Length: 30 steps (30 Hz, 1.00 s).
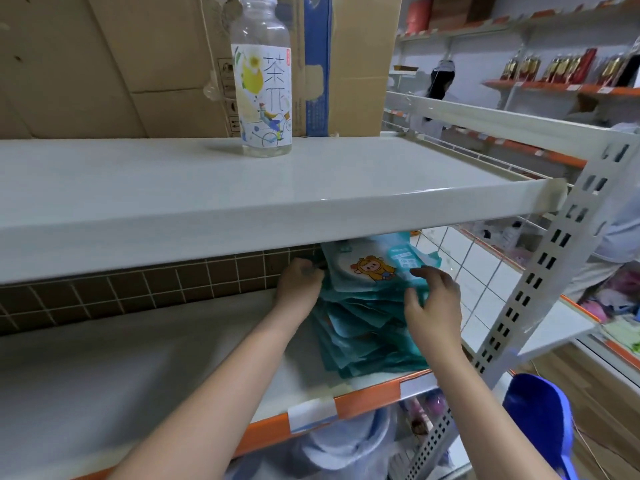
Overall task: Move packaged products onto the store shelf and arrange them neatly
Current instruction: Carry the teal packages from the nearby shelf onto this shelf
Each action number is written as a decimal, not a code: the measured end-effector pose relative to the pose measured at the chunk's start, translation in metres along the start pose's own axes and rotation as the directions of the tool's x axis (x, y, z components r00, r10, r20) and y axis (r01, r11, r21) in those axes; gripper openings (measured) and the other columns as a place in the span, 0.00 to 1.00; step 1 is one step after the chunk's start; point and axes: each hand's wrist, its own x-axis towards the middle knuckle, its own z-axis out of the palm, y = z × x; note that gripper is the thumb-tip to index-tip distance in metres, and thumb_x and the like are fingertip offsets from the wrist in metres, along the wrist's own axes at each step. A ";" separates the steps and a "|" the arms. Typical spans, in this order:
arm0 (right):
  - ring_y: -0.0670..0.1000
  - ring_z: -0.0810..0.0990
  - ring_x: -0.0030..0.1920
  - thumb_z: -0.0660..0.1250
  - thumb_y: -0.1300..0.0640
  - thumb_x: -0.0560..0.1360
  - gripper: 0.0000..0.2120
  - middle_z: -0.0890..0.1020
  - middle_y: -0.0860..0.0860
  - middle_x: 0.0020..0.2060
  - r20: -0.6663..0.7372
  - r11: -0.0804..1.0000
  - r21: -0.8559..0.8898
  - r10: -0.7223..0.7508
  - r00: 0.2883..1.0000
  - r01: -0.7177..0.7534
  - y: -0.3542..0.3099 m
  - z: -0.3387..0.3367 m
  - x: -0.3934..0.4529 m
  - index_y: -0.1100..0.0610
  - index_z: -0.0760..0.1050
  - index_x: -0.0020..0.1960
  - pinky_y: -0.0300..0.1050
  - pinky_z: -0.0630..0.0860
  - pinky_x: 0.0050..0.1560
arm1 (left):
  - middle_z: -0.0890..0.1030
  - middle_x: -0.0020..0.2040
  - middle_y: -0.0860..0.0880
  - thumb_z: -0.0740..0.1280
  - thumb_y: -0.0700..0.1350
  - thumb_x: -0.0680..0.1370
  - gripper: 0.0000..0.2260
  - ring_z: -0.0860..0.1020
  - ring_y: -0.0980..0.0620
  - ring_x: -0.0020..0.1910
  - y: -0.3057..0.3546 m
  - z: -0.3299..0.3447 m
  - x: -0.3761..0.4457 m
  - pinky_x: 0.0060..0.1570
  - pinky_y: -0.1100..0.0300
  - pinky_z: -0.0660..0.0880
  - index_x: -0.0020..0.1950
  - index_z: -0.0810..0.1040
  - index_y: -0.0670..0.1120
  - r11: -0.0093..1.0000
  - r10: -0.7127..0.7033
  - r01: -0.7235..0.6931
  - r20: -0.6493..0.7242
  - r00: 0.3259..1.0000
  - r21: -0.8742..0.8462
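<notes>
At the centre of the frame, teal packets [363,327] are lying stacked on the lower shelf [138,368], under the upper shelf [242,188]. The left hand [299,284] is gripping the stack's left edge, fingers curled. The right hand [434,303] is pinching its right side. A bottle [261,81] is standing at upper centre.

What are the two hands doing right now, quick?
Left hand: fingers curled on the left edge of the teal packets.
Right hand: fingers curled round their right edge.
</notes>
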 end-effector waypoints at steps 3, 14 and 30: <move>0.55 0.70 0.61 0.64 0.60 0.75 0.13 0.76 0.55 0.58 0.011 0.993 -0.031 -0.114 0.993 0.114 -0.022 0.008 -0.010 0.57 0.75 0.59 0.49 0.68 0.60 | 0.77 0.52 0.50 0.62 0.44 0.78 0.08 0.75 0.51 0.50 -0.017 -0.032 -0.013 0.45 0.60 0.71 0.56 0.76 0.49 0.998 0.056 -0.056 -0.138 0.989 0.001; 0.54 0.76 0.52 0.65 0.62 0.75 0.10 0.78 0.54 0.51 0.228 0.976 0.106 -0.209 0.951 0.189 -0.107 0.091 -0.074 0.58 0.77 0.56 0.43 0.70 0.51 | 0.79 0.42 0.48 0.63 0.41 0.79 0.07 0.76 0.50 0.41 -0.115 -0.197 -0.073 0.39 0.61 0.68 0.42 0.75 0.51 0.999 -0.036 0.032 -0.404 0.914 -0.016; 0.51 0.81 0.44 0.62 0.58 0.77 0.06 0.81 0.48 0.42 0.662 0.945 0.320 -0.172 0.730 -0.068 -0.293 0.230 -0.295 0.49 0.76 0.47 0.44 0.73 0.38 | 0.82 0.41 0.48 0.60 0.37 0.80 0.08 0.80 0.50 0.42 -0.214 -0.510 -0.244 0.40 0.61 0.72 0.47 0.76 0.48 0.993 -0.060 0.108 -0.589 0.806 0.046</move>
